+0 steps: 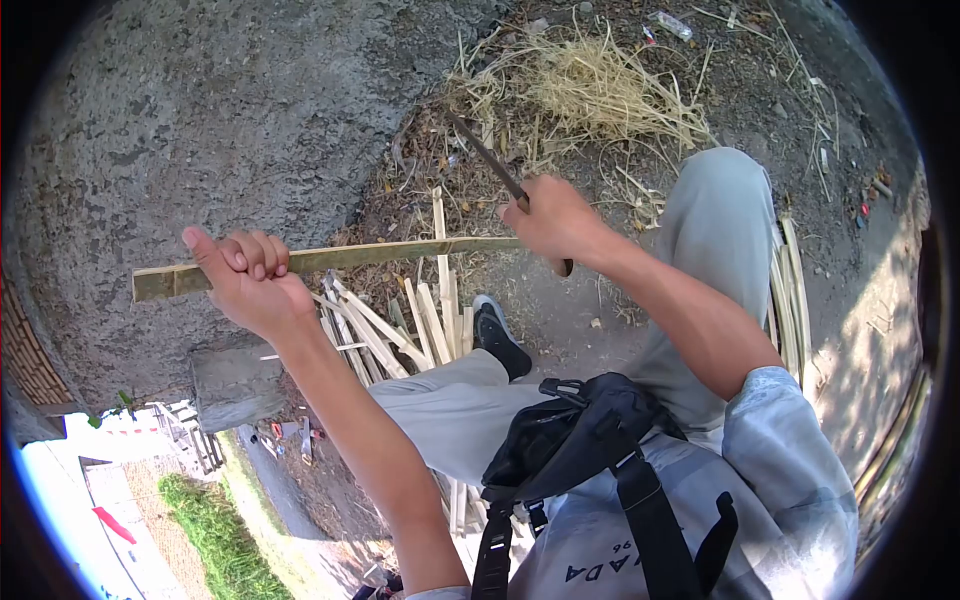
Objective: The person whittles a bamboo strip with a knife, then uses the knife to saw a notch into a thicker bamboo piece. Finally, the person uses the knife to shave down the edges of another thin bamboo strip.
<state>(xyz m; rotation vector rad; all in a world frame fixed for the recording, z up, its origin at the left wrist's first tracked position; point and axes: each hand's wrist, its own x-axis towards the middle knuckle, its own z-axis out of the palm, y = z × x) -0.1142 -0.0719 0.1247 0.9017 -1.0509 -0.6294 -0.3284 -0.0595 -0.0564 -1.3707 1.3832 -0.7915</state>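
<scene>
My left hand (255,275) is closed around a long flat bamboo strip (370,254), near its left end, with the thumb stretched out along the top. The strip runs sideways across the view, and its right end reaches my right hand (552,220). That hand is wrapped around the handle of a long knife (487,158). Its dark blade slants up and to the left, above the strip, and the butt of the handle shows below my fist.
Split bamboo pieces (375,335) lie below the strip, beside my shoe (500,335). A heap of thin shavings (600,90) sits on the ground at the top. More long strips (790,290) lie right of my knee. A concrete block (235,385) stands at lower left.
</scene>
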